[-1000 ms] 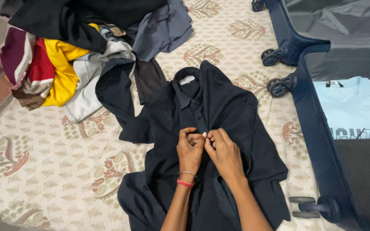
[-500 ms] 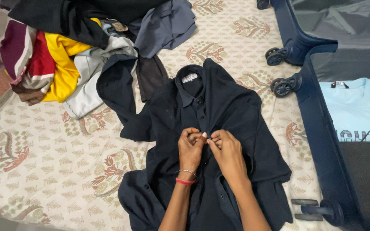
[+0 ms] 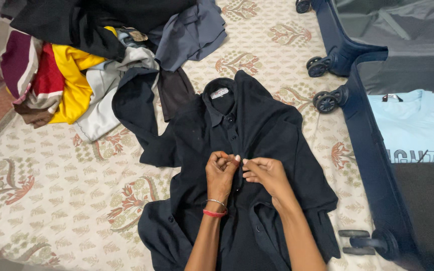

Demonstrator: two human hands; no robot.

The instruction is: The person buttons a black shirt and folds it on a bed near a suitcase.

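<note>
Roughly at the middle of the bed (image 3: 51, 200), a black button-up shirt (image 3: 272, 125) lies spread face-up on the patterned sheet, collar to the far side and hem toward the near edge. Both hands meet on its front placket, about halfway down. The left hand (image 3: 220, 173) is clenched, pinching the placket edge between thumb and fingertips; it wears a thin bangle and a red band at the wrist. The right hand (image 3: 264, 174) touches it fingertip to fingertip, also pinching the fabric, apparently at a button, though the button itself is too small to make out.

As a judgement of progress: the collar end looks closed, with two buttons showing in line just below the collar, so the upper part of the front seems fastened. Below the hands the front panels part and fold open toward the near edge, so the lower buttons look undone. The shirt's left-side sleeve trails off toward the far left and has not been folded in.

To the far left sits a heap of loose clothes (image 3: 76, 65), with yellow, maroon, grey and dark pieces jumbled together, its edge touching that sleeve. On the right lies an open dark blue suitcase (image 3: 367, 150) with its wheels toward the shirt; inside it rests a folded light blue T-shirt (image 3: 413, 125) and, nearer, a dark folded garment (image 3: 428, 211).
</note>
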